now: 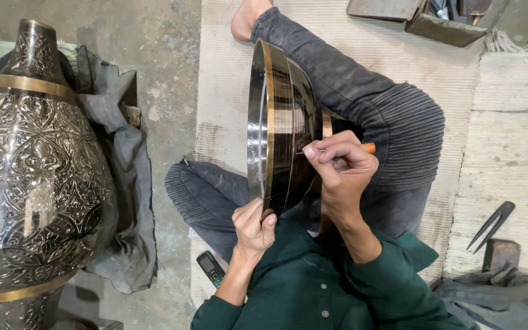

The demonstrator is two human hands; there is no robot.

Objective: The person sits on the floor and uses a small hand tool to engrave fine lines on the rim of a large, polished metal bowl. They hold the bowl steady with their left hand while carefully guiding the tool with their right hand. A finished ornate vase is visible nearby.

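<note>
A dark metal bowl [279, 122] with brass bands stands on its edge between my crossed legs. My left hand [253, 227] grips the bowl's near rim from below. My right hand [339, 168] is closed around a thin tool with an orange handle [368, 148], and its tip rests against the bowl's outer wall. I sit on a pale woven mat [227, 98] in grey trousers and a green shirt.
A large engraved metal vase [32, 177] lies on grey cloth [123, 183] at the left. A small mobile phone [210, 267] is by my left elbow. A two-pronged metal tool [492, 225] and a small block [501, 253] are at the right. Wooden trays [435, 18] sit at the top.
</note>
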